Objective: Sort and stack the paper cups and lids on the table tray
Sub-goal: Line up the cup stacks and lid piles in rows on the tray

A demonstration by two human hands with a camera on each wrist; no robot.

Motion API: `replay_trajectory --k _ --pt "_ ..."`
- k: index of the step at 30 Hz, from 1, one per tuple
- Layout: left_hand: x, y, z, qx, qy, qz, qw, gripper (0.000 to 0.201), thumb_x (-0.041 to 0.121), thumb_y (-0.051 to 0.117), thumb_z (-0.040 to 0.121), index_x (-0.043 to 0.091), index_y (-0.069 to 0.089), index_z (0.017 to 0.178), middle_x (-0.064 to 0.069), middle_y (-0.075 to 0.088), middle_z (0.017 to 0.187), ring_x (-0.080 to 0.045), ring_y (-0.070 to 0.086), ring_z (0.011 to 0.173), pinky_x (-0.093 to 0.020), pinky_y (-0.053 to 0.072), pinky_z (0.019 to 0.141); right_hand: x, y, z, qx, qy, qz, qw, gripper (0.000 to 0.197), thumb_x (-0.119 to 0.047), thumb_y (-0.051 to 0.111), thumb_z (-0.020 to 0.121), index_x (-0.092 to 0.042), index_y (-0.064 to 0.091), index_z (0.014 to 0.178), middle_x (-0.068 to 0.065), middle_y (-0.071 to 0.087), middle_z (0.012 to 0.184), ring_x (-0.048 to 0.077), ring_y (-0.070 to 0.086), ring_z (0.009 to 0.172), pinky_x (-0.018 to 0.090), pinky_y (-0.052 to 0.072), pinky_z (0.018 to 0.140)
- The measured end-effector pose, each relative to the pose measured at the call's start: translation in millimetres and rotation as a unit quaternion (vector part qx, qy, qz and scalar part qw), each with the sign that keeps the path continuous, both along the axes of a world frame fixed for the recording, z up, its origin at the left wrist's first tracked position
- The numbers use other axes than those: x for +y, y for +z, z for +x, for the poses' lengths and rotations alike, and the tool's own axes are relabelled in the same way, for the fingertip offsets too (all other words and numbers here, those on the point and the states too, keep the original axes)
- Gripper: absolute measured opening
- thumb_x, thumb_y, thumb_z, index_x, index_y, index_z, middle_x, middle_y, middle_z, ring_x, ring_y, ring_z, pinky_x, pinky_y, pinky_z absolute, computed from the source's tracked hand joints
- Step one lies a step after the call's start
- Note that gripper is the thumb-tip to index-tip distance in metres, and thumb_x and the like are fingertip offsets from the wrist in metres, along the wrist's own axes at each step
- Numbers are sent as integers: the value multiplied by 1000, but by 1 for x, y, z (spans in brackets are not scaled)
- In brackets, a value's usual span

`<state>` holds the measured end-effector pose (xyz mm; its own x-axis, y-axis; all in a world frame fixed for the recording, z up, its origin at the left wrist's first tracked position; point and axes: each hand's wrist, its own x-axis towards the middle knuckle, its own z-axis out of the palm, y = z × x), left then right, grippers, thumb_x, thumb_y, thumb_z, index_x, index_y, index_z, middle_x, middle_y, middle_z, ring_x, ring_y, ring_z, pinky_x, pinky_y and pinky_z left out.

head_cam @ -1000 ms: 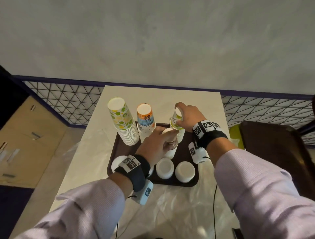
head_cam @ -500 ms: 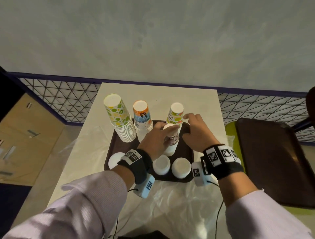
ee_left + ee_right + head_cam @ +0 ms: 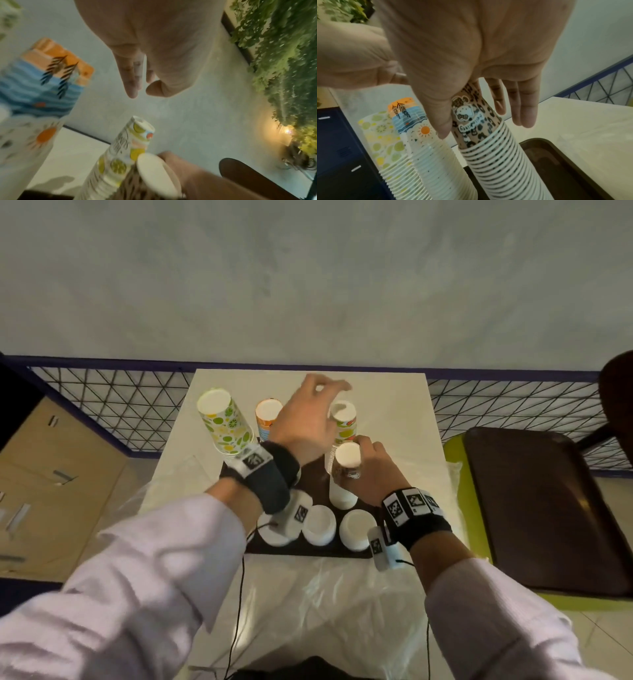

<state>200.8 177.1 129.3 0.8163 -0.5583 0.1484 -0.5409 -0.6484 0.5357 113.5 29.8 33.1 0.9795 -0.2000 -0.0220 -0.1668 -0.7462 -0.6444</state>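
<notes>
leopard-print cup stack (image 3: 346, 470) upright on brown tray (image 3: 318, 484), frame centre | right hand (image 3: 371, 470) grips its top cup | left hand (image 3: 308, 419) above lemon-print stack (image 3: 344, 422), fingers loosely spread, holding nothing | white lids (image 3: 318, 525) along tray's lower edge

Dim soft indoor light; wrist views motion-blurred; wide-angle edges warped.

The left hand (image 3: 308, 419) is motion-blurred and hides most of the orange-and-blue cup stack (image 3: 267, 419); the left wrist camera (image 3: 294, 513) covers part of a white lid (image 3: 274, 534); the brown tray (image 3: 318, 484) is largely hidden
</notes>
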Motion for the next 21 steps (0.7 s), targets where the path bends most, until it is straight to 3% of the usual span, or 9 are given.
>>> replay_trajectory --k 2,4,7,10,12,16,21 --pt "-10 8 21 -7 -2 78 997 73 4 61 90 36 40 153 -3 31 159 -24 57 119 -28 49 94 5 -2 3 -6 -4 7 1000 70 -45 76 75 -10 50 130 15 62 109 35 62 99 39 55 82" --pt "-21 5 36 2 -37 181 983 72 15 64 95 37 34 157 -7 24 164 -32 51 133 -39 50 104 7 -2 6 -11 -25 9 1000 61 -41 75 77 -12 51 126 13 66 107 36 65 100 35 52 77" --pt "-33 -7 47 31 -92 273 957 75 38 70 94 34 33 158 -9 32 161 -35 51 135 -46 49 107 5 -2 6 -4 -33 21 999 55 -33 78 78 -14 53 124 11 68 111 34 65 103 32 49 75" --pt "-38 -22 46 61 -86 230 968 77 41 75 91 32 34 156 -9 51 145 -33 56 126 -41 49 103 -3 0 3 30 -22 19 999 58 -34 80 77 -19 51 124 8 67 113 31 64 102 28 43 74" --pt "-38 -30 44 59 -63 186 979 68 40 75 92 31 41 150 -8 56 138 -32 57 123 -39 47 100 -9 0 0 45 -26 13 999 57 -34 80 77 -20 50 124 6 68 112 30 65 101 30 45 74" --pt "-33 -34 41 39 -47 185 981 62 37 69 98 28 42 154 -11 58 140 -32 55 126 -40 45 101 -21 5 -3 40 -37 13 998 55 -35 78 77 -22 50 122 5 70 107 29 67 95 37 56 76" --pt "-17 -30 37 49 -47 206 976 65 32 68 99 27 39 157 -12 58 143 -32 56 128 -40 49 99 -31 1 2 4 -56 23 998 55 -33 81 78 -14 48 118 2 63 91 31 66 87 34 52 69"
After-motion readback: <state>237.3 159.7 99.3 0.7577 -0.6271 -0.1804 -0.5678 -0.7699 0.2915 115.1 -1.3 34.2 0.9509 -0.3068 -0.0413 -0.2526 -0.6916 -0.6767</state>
